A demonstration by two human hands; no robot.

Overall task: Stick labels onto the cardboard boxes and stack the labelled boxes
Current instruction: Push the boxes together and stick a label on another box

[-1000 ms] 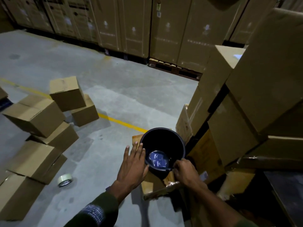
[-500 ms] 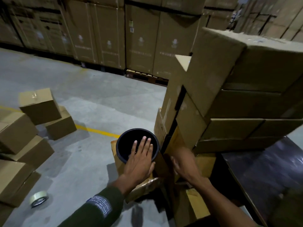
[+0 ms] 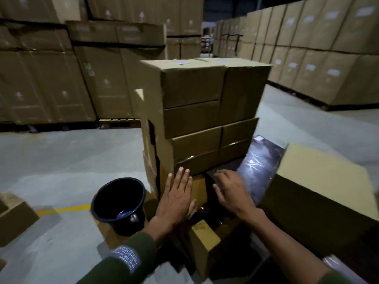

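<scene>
The stack of boxes (image 3: 196, 111) stands on the floor (image 3: 61, 160) directly ahead, several layers high, with pale labels (image 3: 180, 62) visible on the top face. The lower left boxes of the stack sit skewed, with dark gaps between them.

The left hand (image 3: 176, 199) is held flat, fingers straight and close together, palm toward the low box (image 3: 198, 189) at the foot of the stack; the fingertips reach the bottom edge of the stack. Whether the palm presses the box cannot be told because of blur. The right hand (image 3: 229, 191) is just beside it, fingers spread and slightly bent, over a dark recess under the stack. It grips nothing visible.

A black bucket (image 3: 119, 203) stands upright on a low box to the left of the hands. Its mouth is open; a blue-white item (image 3: 124, 214) lies at the bottom, too dim to identify.

A large box (image 3: 320, 199) lies tilted at the right, with a shiny dark sheet (image 3: 260, 167) between it and the stack. Tall rows of cartons (image 3: 51, 78) line the background.
</scene>
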